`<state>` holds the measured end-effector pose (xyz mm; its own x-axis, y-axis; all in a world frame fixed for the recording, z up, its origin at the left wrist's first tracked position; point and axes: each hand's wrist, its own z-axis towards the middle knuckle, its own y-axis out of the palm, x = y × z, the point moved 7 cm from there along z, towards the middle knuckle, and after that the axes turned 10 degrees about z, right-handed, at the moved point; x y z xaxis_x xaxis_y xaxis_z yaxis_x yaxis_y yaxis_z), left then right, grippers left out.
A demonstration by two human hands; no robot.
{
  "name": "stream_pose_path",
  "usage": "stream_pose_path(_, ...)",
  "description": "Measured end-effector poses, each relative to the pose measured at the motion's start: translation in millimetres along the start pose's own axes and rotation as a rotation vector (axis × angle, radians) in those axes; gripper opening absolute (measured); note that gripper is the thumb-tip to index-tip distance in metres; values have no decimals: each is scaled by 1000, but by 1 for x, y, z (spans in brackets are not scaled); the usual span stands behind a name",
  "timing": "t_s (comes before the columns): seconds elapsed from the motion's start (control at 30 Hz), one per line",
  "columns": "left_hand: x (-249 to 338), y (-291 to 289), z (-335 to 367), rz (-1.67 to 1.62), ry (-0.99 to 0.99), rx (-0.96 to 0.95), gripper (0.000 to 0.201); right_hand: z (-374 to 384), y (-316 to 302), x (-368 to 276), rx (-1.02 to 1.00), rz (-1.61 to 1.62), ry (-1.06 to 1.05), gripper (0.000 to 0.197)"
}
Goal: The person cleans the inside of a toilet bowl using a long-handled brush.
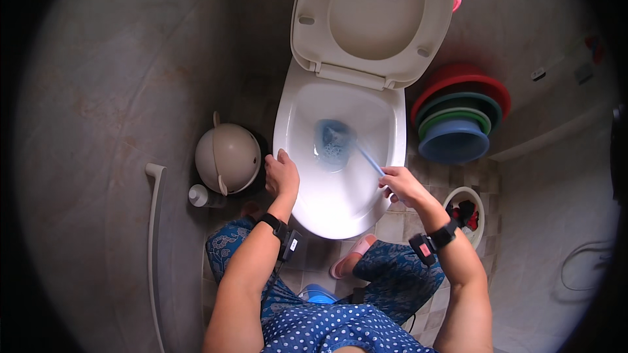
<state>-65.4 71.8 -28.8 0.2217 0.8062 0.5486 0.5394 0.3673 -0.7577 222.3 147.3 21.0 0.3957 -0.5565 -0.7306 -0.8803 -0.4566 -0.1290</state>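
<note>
A white toilet bowl (340,212) stands in front of me, with blue water (332,152) and some foam at its bottom. My right hand (401,185) is closed round the light blue handle of a toilet brush (370,159), over the right rim. The handle slants down to the left into the bowl; the brush's head is blurred and hard to make out by the water. On the left rim, my left hand (282,174) grips the edge with curled fingers. Behind the bowl, the seat and lid (376,19) stand raised.
Left of the toilet are a round beige bin (226,159) and a white bottle (198,195). Red, green and blue basins (453,141) are stacked at the right. Nearer is a white basket (481,206) with dark and red cloth. A pale rail (155,242) runs along the left wall.
</note>
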Motion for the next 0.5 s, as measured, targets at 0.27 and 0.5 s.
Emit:
stream_pose_path(0.27,-4,3,0,-16,-3,-7,50,61,45,27,-149,632,288,27)
stream_pose_path(0.5,6,4,-2,-38,-14,-41,42,82,55,58,-158,1243,334,20)
